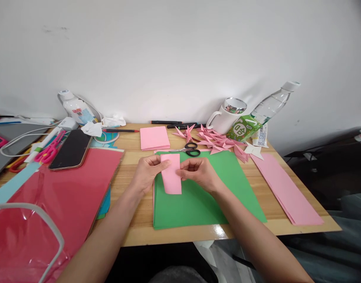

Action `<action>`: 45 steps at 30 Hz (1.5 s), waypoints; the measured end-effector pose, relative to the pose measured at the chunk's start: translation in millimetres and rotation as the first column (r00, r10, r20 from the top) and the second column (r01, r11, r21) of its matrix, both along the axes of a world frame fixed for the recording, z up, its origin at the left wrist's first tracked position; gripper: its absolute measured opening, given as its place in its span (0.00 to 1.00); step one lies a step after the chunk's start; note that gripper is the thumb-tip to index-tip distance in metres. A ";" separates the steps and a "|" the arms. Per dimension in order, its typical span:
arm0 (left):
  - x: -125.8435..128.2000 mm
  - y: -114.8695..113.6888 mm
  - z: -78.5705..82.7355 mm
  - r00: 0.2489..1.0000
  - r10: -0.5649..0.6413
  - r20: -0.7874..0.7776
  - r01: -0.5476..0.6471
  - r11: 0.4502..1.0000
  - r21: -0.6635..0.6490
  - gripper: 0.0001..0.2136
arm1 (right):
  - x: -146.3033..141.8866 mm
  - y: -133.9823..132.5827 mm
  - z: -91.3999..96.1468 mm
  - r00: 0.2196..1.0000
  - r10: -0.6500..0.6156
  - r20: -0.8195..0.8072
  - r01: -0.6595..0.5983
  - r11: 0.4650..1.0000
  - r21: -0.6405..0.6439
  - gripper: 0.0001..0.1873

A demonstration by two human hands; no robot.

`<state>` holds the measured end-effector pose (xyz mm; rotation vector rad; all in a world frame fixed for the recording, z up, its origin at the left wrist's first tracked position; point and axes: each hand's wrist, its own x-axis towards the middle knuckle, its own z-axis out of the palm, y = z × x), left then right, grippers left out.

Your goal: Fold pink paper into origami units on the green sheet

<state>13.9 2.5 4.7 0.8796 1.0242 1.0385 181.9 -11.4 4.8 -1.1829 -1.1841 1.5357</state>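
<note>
Between my two hands is a narrow pink piece of paper [172, 179], held upright above a stack of green paper [210, 204]. My left hand [149, 171] pinches its upper left edge, thumb in front. At the right edge, the fingers of my right hand [199, 171] are closed on the same paper. Just behind lie black-handled scissors [192, 149], their blades pointing left. A pile of pink square sheets [154, 137] rests farther back. Several folded pink paper pieces with sharp points [214, 138] lie heaped to the right of the scissors.
At the back right stand a white mug [227, 116], a green carton [244, 127] and a leaning clear bottle [273, 103]. Long pink strips [288, 188] lie on the right. Leftward are a phone [72, 149], pink scissors [52, 147], a red paper pack [71, 196] and a white cable [47, 220].
</note>
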 end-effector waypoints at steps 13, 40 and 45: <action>-1.1 1.0 -2.4 1.000 0.012 0.010 -0.012 1.000 -0.010 0.12 | 0.0 -1.5 0.7 1.000 0.005 -0.020 -0.005 1.000 0.002 0.12; -2.7 -0.9 -3.6 0.949 -0.313 0.044 0.316 0.945 -0.083 0.18 | 4.1 3.6 -7.8 0.985 -0.133 -0.112 0.125 0.989 -0.078 0.14; -2.0 0.3 -8.1 0.967 -0.250 -0.043 0.242 0.960 -0.141 0.17 | 2.6 4.0 -7.4 0.980 -0.179 -0.090 0.173 0.982 -0.072 0.14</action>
